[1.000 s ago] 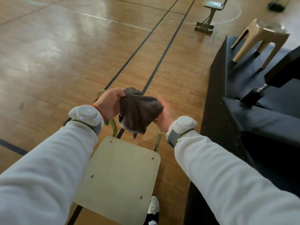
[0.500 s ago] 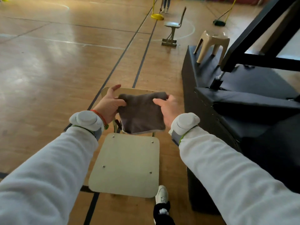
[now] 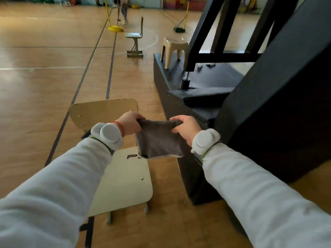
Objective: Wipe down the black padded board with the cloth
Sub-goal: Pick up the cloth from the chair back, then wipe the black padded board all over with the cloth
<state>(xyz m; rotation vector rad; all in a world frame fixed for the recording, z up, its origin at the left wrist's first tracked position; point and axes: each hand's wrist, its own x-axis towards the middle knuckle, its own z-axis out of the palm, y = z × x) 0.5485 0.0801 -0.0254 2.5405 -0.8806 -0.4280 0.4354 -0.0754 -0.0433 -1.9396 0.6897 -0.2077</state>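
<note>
Above the chair, both hands grip the cloth.

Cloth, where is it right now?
In the head view, the cloth hangs at centre, its top corners gripped by the left hand and right hand, above the chair and left of the black padded board.

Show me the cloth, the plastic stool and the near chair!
cloth (image 3: 158, 140), head view, middle of the grey fabric.
plastic stool (image 3: 175, 44), head view, front edge of its seat.
near chair (image 3: 129, 181), head view, bare seat panel.
</note>
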